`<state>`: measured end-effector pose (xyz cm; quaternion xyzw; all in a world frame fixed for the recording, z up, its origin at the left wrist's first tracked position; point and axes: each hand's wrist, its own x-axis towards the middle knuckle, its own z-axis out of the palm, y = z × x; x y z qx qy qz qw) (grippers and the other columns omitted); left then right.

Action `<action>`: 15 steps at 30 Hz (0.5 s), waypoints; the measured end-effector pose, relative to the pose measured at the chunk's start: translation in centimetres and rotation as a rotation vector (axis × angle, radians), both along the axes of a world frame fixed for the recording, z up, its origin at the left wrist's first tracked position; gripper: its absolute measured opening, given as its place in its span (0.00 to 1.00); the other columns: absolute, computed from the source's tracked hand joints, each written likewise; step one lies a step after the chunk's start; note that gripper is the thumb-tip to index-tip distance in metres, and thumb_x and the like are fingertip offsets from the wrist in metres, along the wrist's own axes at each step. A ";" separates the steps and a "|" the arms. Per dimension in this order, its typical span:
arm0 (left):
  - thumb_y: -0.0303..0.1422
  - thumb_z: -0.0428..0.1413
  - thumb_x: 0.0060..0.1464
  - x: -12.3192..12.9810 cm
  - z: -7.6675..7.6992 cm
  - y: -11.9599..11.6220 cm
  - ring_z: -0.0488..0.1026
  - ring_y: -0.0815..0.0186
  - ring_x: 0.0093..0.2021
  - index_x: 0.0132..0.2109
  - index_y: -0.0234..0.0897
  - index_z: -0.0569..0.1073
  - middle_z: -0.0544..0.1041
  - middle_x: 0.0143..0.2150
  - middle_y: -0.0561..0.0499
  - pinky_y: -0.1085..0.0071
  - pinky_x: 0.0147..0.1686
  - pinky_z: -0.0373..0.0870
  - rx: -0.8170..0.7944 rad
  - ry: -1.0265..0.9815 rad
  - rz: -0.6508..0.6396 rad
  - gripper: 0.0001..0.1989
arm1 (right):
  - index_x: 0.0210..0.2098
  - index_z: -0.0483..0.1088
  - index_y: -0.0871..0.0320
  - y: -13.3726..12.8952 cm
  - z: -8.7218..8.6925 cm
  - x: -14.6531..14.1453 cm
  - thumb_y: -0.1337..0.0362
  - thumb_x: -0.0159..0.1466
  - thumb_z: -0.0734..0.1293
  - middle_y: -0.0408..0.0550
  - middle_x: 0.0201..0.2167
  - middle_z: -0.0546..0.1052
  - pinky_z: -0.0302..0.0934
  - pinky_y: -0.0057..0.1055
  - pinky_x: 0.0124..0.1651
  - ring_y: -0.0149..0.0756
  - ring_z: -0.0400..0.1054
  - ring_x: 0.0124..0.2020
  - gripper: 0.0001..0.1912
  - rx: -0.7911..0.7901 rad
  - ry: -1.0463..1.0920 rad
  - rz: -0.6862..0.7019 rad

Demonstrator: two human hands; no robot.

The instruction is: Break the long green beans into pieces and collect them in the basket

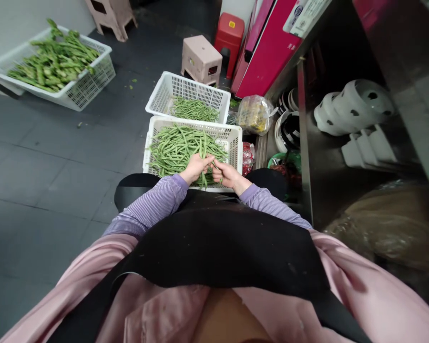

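Observation:
Over the near white plastic basket my two hands meet, fingertips close together. My left hand is closed around a few green beans that stick out above and below the fingers. The fingers of my right hand pinch at a bean beside the left thumb; its far end is hard to make out. A large heap of green beans fills most of this basket. Just behind it, a second white basket holds a smaller pile of green beans.
A white basket of thick green stems stands at the far left. Beyond the bean baskets are a pink stool and a red stool. On the right, bagged goods lie beside a metal shelf with stacked white dishes.

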<state>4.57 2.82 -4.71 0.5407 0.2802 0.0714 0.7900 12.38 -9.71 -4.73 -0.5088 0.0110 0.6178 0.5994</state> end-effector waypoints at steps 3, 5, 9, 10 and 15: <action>0.32 0.65 0.54 0.2 -0.4 0.3 0.54 0.78 0.15 0.31 0.35 0.69 0.68 0.20 0.57 0.78 0.15 0.49 -0.138 -0.030 -0.015 0.12 | 0.31 0.62 0.56 -0.2 0.5 -0.2 0.55 0.74 0.63 0.30 0.14 0.47 0.41 0.22 0.19 0.25 0.37 0.14 0.17 0.031 -0.045 -0.003; 0.33 0.65 0.54 0.2 -0.5 0.4 0.53 0.78 0.15 0.30 0.35 0.69 0.68 0.20 0.57 0.77 0.16 0.49 -0.140 -0.030 -0.023 0.13 | 0.31 0.62 0.56 -0.3 0.6 -0.1 0.56 0.73 0.65 0.30 0.15 0.47 0.41 0.22 0.20 0.25 0.37 0.15 0.16 0.037 -0.065 -0.007; 0.26 0.66 0.49 0.4 -1.2 0.2 0.59 0.73 0.20 0.25 0.37 0.68 0.66 0.20 0.57 0.76 0.21 0.54 0.273 0.014 0.091 0.14 | 0.28 0.58 0.56 0.0 0.6 -1.4 0.56 0.70 0.66 0.30 0.15 0.50 0.40 0.22 0.19 0.23 0.39 0.14 0.18 -0.035 -0.172 -0.057; 0.23 0.66 0.47 0.5 -1.5 0.3 0.61 0.72 0.22 0.24 0.37 0.67 0.65 0.21 0.57 0.76 0.22 0.55 0.407 0.016 0.133 0.15 | 0.28 0.58 0.55 0.3 0.7 -2.0 0.57 0.70 0.66 0.30 0.15 0.51 0.39 0.22 0.18 0.22 0.39 0.14 0.18 -0.059 -0.224 -0.073; 0.26 0.66 0.51 1.5 -2.5 1.2 0.58 0.73 0.20 0.25 0.37 0.67 0.62 0.19 0.58 0.77 0.20 0.53 0.360 0.138 0.197 0.15 | 0.29 0.59 0.55 1.2 0.6 -3.3 0.59 0.69 0.67 0.32 0.16 0.59 0.43 0.22 0.17 0.23 0.48 0.14 0.15 -0.062 -0.460 -0.135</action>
